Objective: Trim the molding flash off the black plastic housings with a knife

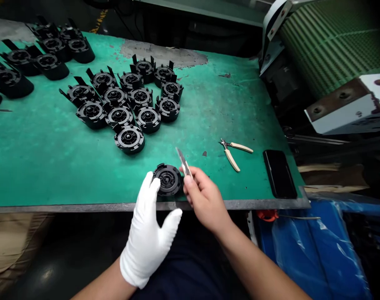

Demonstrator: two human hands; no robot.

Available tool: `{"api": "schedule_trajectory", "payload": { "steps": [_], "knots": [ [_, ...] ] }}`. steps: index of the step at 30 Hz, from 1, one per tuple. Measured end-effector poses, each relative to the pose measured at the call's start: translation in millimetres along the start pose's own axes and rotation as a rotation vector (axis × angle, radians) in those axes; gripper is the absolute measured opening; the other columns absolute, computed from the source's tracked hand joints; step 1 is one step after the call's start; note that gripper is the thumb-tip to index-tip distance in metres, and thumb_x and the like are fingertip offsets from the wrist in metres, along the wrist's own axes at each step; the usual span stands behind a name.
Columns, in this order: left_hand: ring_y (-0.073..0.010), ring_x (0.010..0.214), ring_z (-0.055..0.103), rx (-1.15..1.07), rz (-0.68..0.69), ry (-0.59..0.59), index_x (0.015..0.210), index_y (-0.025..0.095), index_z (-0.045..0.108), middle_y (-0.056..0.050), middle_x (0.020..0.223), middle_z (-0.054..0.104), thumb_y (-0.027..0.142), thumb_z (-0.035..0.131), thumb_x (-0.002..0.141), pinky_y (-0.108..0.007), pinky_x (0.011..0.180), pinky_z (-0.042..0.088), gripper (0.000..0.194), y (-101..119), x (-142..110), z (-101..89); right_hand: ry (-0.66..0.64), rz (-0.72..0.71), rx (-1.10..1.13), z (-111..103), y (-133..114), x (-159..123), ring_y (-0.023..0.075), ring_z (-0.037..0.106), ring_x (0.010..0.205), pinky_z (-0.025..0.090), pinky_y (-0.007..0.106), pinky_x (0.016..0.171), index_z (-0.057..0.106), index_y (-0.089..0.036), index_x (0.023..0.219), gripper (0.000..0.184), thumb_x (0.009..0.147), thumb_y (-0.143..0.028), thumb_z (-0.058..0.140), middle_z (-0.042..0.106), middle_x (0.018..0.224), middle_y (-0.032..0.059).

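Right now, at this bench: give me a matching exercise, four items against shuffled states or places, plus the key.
1. Left hand
2. Right hand
3. Phone
4. Pliers

A. Pale handles spread apart
B. Gripping a knife
C. Lying near the right end of the bench, screen dark
D. In a white glove

Pairs: 1-D, 2-B, 3-C, 4-A

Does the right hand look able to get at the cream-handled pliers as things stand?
Likely yes: mostly open tabletop separates the right hand from the pliers, though that hand holds a knife.
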State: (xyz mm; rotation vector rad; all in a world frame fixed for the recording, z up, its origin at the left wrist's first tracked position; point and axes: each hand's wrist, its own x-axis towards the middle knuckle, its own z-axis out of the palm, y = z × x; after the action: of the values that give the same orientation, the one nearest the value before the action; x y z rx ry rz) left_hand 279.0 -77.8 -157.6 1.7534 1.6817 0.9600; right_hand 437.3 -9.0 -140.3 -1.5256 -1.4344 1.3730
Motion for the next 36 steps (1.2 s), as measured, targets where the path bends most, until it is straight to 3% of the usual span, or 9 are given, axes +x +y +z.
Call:
{"api": "schedule_trajectory", "payload": {
  "steps": [2,5,8,10,15,23,32,36],
  "knots": [
    [-0.0309,0.157,0.024,0.055,0.012,-0.055,0.162,0.019,0.02,-0.017,0.17,0.02,0.032,0.064,0.096,-0.052,0.126,0.033,0.081,7,-16,-1.5,0.035,-0.046,-0.053,-6,-3,17,0.0124,0.055,0.065,0.045,0.023,0.058,0.061,-0.024,0.132,0.036,0.106,-0.045,0.047,0.062,0.08,-0.002],
    [-0.0305,0.157,0.024,0.056,0.019,-0.049,0.161,0.02,0.021,-0.016,0.171,0.016,0.032,0.065,0.095,-0.051,0.125,0.035,0.081,11,-18,-5.1,-0.03,-0.151,-0.236,-29,-15,24,0.0145,0.064,0.075,0.05,0.025,0.069,0.064,-0.025,0.132,0.035,0.107,-0.041,0.047,0.07,0.086,-0.0004],
    [-0.0291,0.156,0.029,0.009,-0.004,-0.011,0.161,0.022,0.022,-0.014,0.168,0.026,0.039,0.07,0.092,-0.05,0.127,0.032,0.085,4,9,-10.4,-0.154,-0.252,-0.477,-51,-23,12,0.018,0.071,0.098,0.054,0.028,0.087,0.067,-0.029,0.131,0.032,0.107,-0.035,0.047,0.076,0.11,0.0011],
    [-0.0292,0.154,0.032,-0.003,-0.007,-0.051,0.162,0.022,0.02,-0.014,0.167,0.03,0.048,0.074,0.088,-0.05,0.127,0.032,0.094,-6,33,-14.1,-0.202,-0.29,-0.645,-60,-23,2,0.0208,0.071,0.106,0.054,0.032,0.093,0.068,-0.029,0.131,0.032,0.106,-0.032,0.047,0.075,0.122,0.0025],
    [-0.0292,0.149,0.041,0.021,0.07,-0.143,0.157,0.02,0.032,-0.013,0.162,0.04,0.057,0.079,0.081,-0.047,0.125,0.036,0.097,-24,68,-17.8,-0.211,-0.295,-0.916,-62,-13,-5,0.0253,0.074,0.105,0.058,0.037,0.091,0.066,-0.024,0.134,0.035,0.107,-0.031,0.045,0.076,0.121,0.0082],
    [-0.0299,0.137,0.056,0.016,0.116,-0.142,0.145,0.023,0.046,-0.012,0.151,0.054,0.06,0.079,0.079,-0.045,0.117,0.047,0.082,-25,71,-18.2,-0.291,-0.21,-0.836,-58,-15,-17,0.0254,0.074,0.103,0.058,0.038,0.089,0.064,-0.024,0.136,0.036,0.108,-0.031,0.043,0.076,0.122,0.0063],
    [-0.0292,0.133,0.059,-0.036,0.028,-0.104,0.145,0.025,0.048,-0.009,0.146,0.059,0.063,0.082,0.074,-0.044,0.117,0.047,0.088,-25,65,-12.6,-0.244,-0.154,-0.703,-30,-5,-34,0.0254,0.072,0.109,0.057,0.04,0.099,0.064,-0.022,0.135,0.036,0.108,-0.03,0.041,0.074,0.126,0.007],
    [-0.029,0.135,0.057,-0.032,0.004,-0.095,0.147,0.025,0.047,-0.009,0.147,0.057,0.061,0.082,0.075,-0.044,0.119,0.045,0.087,-24,61,-9.3,-0.218,-0.155,-0.58,-33,-7,-35,0.0211,0.069,0.114,0.054,0.035,0.101,0.064,-0.027,0.136,0.035,0.108,-0.031,0.043,0.072,0.128,0.0034]
  ]
}}
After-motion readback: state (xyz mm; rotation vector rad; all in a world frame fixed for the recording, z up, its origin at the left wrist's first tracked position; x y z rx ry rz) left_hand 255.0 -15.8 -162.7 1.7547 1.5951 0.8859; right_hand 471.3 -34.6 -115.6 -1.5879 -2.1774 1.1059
